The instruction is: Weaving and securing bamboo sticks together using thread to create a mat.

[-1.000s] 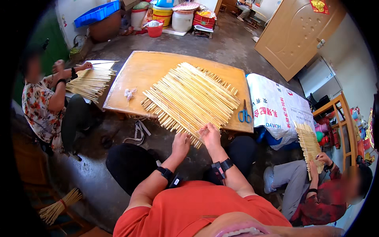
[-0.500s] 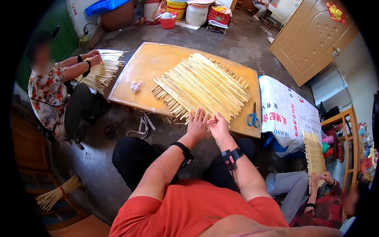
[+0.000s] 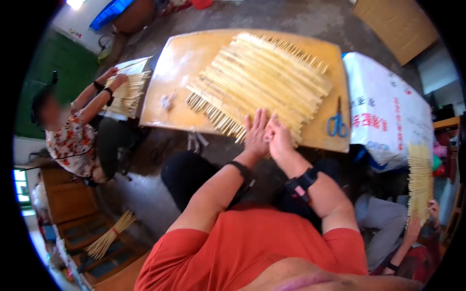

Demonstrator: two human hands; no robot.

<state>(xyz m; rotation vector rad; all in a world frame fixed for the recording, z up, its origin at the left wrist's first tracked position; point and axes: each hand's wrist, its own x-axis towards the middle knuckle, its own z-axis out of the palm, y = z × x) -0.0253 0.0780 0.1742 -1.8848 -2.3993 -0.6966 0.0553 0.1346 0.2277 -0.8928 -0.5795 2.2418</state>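
A mat of straight, pale yellow stalks (image 3: pixel 264 72), bound with thin thread, lies on a low wooden table (image 3: pixel 182 53). Its near edge reaches my hands. My left hand (image 3: pixel 256 135) rests flat there, fingers stretched out over the stalk ends. Close beside it, my right hand (image 3: pixel 280 138) is closed in a pinch; what is between its fingers is too small and blurred to make out. To the right of the mat lie blue-handled scissors (image 3: pixel 337 125). A small tangle of pale thread (image 3: pixel 167 101) sits on the table's left part.
At the left, a co-worker in a flowered shirt (image 3: pixel 73 138) handles a smaller stalk mat (image 3: pixel 128 94). Another person at lower right holds a stalk mat (image 3: pixel 419 179). A white printed sack (image 3: pixel 383 111) adjoins the table. A tied stalk bundle (image 3: pixel 111 235) lies at lower left.
The view has shifted, so the table sits higher in the picture. My left hand's fingers now lie straighter on the mat; my right hand stays pinched beside it.
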